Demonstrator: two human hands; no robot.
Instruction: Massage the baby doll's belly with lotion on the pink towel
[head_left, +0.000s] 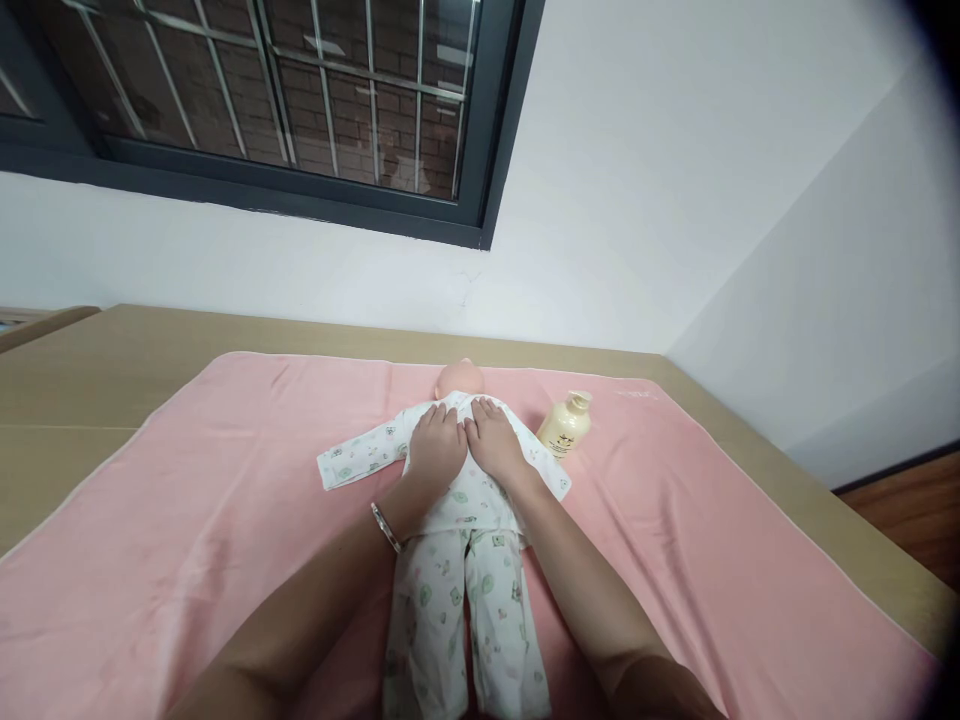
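Printed white pyjamas on a baby doll, laid face up in the middle of a pink towel.

Pressed flat on the doll's chest: left hand and right hand, side by side, thumbs touching, fingers spread loosely, palms down, gripping nothing. Silver bangle round the left wrist. Just beside the doll's sleeve on the right, a cream pump bottle lying on the towel. Under the towel, a tan table; behind, a white wall with a barred dark-framed window.
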